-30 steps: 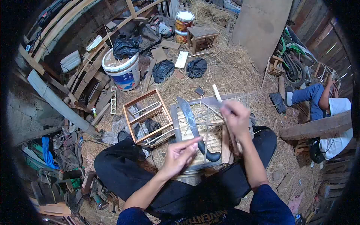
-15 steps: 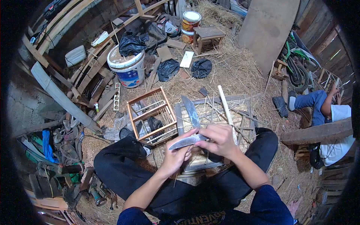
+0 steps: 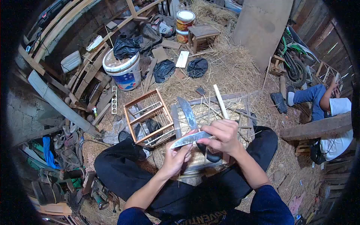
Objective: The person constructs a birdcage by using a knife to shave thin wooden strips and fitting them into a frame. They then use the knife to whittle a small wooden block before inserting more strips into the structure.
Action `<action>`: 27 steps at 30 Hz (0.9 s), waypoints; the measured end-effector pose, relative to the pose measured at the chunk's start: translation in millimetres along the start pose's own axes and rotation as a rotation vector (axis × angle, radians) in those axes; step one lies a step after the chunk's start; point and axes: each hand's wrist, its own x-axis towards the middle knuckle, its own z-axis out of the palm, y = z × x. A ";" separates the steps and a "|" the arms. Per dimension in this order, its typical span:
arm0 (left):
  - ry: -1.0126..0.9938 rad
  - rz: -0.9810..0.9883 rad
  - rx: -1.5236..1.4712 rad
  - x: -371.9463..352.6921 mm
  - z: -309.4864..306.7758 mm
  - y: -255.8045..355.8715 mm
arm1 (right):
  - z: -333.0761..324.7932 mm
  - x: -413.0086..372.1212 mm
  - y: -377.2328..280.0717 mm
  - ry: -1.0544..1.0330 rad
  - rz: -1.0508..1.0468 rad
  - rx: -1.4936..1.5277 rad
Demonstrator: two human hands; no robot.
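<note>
My right hand is closed round the handle of a knife. Its broad grey blade points left and crosses over the fingers of my left hand. The left hand is closed, its thumb under the blade; what it grips is mostly hidden, though a thin sliver shows below it. Just beyond the hands, a large curved knife lies on a work board among several thin sticks. A pale wooden strip lies there too. To the left stands a small wooden cage-like frame with thin bars.
A white bucket with a black bag on top stands at back left. A low stool and paint cans are farther back. At right, another person sits near a wooden beam; a green motorbike stands behind.
The knife blade has shifted slightly right and tilted a little, with the right hand slightly higher. The surroundings have moved a little left in view as the head turned.
</note>
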 end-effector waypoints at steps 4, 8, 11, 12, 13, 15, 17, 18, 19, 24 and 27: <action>0.005 -0.014 -0.035 2.4 -3.0 1.9 | -4.8 -0.6 7.5 -0.032 0.029 -0.062; -0.090 0.006 0.079 -8.0 0.5 0.2 | -13.1 -3.2 51.7 0.256 0.492 -0.090; -0.065 -0.025 -0.066 -5.7 -0.3 0.4 | -33.1 -2.6 69.7 0.369 0.568 -0.130; -0.035 -0.028 -0.073 -4.2 -0.7 5.9 | -30.0 -2.4 69.0 0.351 0.522 -0.133; -0.017 -0.029 -0.117 -3.3 -3.6 8.8 | -23.8 -5.6 65.1 0.335 0.480 -0.131; 0.013 -0.041 -0.195 -2.5 -9.9 13.6 | -17.1 -4.3 43.0 0.231 0.468 -0.101; -0.008 -0.036 -0.208 -1.5 -10.9 16.6 | -2.8 -8.3 37.6 0.157 0.343 -0.094; -0.006 -0.042 -0.234 -0.4 -9.8 17.4 | 0.9 -8.0 31.7 0.132 0.316 -0.085; -0.004 -0.047 -0.260 0.3 -9.2 18.5 | 4.6 -6.9 24.8 0.107 0.288 -0.074; 0.020 -0.127 -0.425 8.4 -16.2 12.5 | 18.7 -1.8 3.1 0.061 0.164 0.013; 0.053 -0.132 -0.384 7.5 -13.4 11.5 | 22.2 -3.8 -5.1 -0.011 0.127 0.068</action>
